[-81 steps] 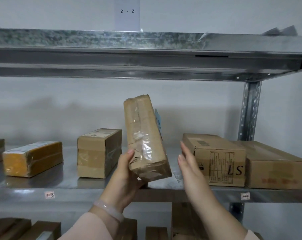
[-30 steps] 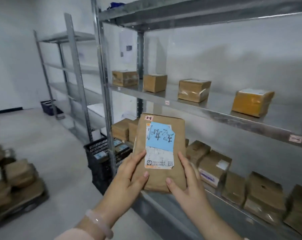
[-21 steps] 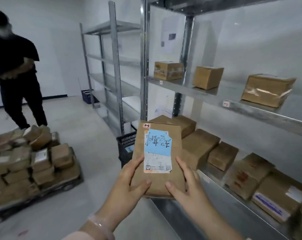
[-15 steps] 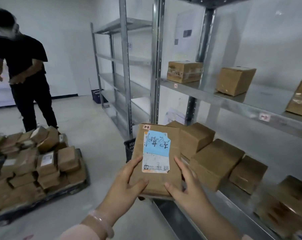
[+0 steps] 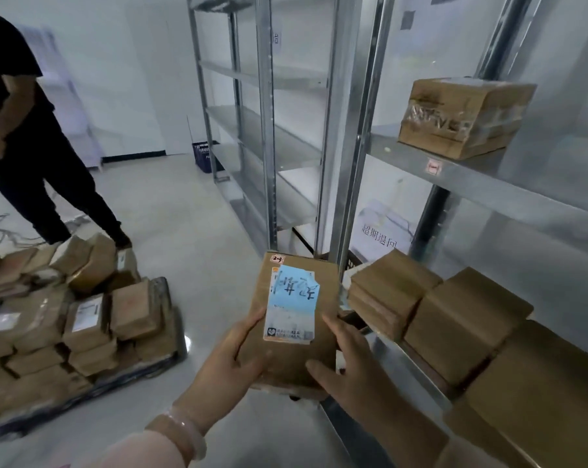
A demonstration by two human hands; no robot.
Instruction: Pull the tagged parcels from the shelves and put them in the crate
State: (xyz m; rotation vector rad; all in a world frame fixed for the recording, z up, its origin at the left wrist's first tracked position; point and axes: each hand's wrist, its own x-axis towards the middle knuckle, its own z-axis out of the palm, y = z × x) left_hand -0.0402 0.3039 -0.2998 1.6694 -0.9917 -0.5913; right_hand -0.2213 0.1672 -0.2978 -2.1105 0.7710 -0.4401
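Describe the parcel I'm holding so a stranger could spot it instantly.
Start at the metal shelving on the right. Just in front of its lower shelf, the left hand and right hand hold one flat brown parcel. Unlike the plain boxes beside it, it carries a blue label with dark handwriting.

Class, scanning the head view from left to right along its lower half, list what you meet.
Left to right: pile of parcels → left hand → blue-tagged parcel → right hand → brown boxes lying shelved.
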